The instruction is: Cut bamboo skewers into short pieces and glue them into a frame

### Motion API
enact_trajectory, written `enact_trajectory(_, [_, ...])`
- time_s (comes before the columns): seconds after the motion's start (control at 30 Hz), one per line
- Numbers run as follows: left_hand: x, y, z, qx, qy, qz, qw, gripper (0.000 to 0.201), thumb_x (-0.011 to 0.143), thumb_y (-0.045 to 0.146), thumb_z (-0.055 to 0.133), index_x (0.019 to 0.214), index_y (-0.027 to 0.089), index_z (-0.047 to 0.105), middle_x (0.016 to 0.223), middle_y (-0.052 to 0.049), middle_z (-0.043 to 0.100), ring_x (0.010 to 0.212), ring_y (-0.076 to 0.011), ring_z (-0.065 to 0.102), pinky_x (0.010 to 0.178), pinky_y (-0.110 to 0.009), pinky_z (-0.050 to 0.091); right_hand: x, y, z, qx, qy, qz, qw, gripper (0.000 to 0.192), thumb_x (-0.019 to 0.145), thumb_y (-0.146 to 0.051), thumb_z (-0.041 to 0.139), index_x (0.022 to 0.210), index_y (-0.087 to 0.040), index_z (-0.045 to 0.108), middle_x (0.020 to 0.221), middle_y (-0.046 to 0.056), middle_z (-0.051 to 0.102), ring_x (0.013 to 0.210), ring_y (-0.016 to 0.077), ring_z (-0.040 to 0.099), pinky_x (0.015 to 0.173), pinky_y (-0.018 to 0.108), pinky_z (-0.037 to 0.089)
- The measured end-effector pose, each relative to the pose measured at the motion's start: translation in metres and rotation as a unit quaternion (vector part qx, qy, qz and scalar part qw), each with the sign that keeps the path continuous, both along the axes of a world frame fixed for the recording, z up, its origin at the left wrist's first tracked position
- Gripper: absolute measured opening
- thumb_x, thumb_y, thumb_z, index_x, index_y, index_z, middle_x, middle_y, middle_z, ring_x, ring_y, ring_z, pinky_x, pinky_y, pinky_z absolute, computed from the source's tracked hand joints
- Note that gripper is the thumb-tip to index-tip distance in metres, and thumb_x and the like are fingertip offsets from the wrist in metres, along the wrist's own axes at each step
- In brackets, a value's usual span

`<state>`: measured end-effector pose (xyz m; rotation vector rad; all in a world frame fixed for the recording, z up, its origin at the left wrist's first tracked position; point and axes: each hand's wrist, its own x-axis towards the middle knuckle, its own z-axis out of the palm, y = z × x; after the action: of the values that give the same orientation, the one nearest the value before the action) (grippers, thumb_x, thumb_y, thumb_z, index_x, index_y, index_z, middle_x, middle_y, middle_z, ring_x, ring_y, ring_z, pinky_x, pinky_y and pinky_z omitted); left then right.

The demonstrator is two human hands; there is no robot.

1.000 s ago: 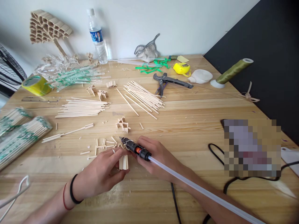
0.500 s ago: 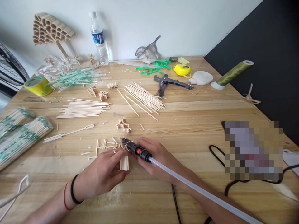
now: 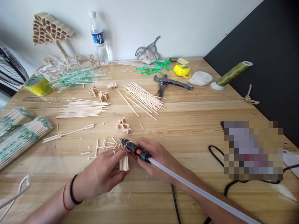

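Note:
My left hand (image 3: 100, 174) pinches a small block of short glued wooden sticks (image 3: 124, 163) that stands on the wooden table (image 3: 187, 124). My right hand (image 3: 158, 158) grips a black hot glue gun (image 3: 134, 148) with an orange band. A long clear glue stick (image 3: 198, 191) trails from its back toward me. The gun's nozzle points left, just above the block. Loose short stick pieces (image 3: 105, 145) lie just beyond my left hand. A small glued lattice piece (image 3: 123, 125) sits a little farther off.
Long stick piles (image 3: 81, 108) (image 3: 143, 96), wrapped stick bundles (image 3: 18, 133), yellow tape (image 3: 37, 85), water bottle (image 3: 99, 39), pliers (image 3: 171, 81), yellow tape measure (image 3: 182, 69), green thread spool (image 3: 231, 73), and black cable (image 3: 221, 155) surround the work spot. A stick model (image 3: 50, 29) leans at the wall.
Both hands stay almost still on the stick block and glue gun. The view shifted slightly between one second ago and now.

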<state>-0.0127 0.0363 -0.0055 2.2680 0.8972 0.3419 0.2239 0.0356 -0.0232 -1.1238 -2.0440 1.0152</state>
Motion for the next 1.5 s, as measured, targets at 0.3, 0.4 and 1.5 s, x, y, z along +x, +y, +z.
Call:
enact_trajectory(0.3, [-0.0006, -0.0003, 0.0001, 0.001, 0.001, -0.006, 1.0, 0.045, 0.093, 0.011, 0.058, 0.135, 0.024, 0.049, 0.083, 0.001, 0.061, 0.066, -0.0156, 0.053, 0.062, -0.025, 0.043, -0.0001, 0.0001, 0.0011, 0.001, -0.002, 0.0, 1.0, 0.026, 0.083, -0.001, 0.061, 0.086, -0.023, 0.049, 0.081, -0.002, 0.055, 0.073, 0.017, 0.054, 0.066, 0.027, 0.04])
enact_trajectory(0.4, [-0.0009, -0.0007, 0.0, 0.003, 0.002, -0.008, 1.0, 0.044, 0.094, 0.011, 0.058, 0.135, 0.024, 0.048, 0.082, 0.001, 0.061, 0.066, -0.0155, 0.052, 0.063, -0.025, 0.043, 0.0, 0.0, 0.0013, 0.001, -0.002, 0.0, 1.0, 0.026, 0.082, -0.001, 0.062, 0.086, -0.023, 0.049, 0.081, -0.002, 0.055, 0.073, 0.017, 0.054, 0.066, 0.027, 0.04])
enact_trajectory(1.5, [-0.0012, -0.0004, 0.0018, 0.001, -0.002, 0.0, 1.0, 0.046, 0.091, 0.01, 0.058, 0.135, 0.023, 0.052, 0.086, 0.0, 0.064, 0.064, -0.014, 0.056, 0.064, -0.026, 0.047, 0.0007, -0.0002, -0.0002, 0.0, -0.026, 0.006, 1.0, 0.026, 0.082, -0.001, 0.064, 0.09, -0.023, 0.052, 0.084, -0.001, 0.058, 0.076, 0.0185, 0.058, 0.069, 0.029, 0.044])
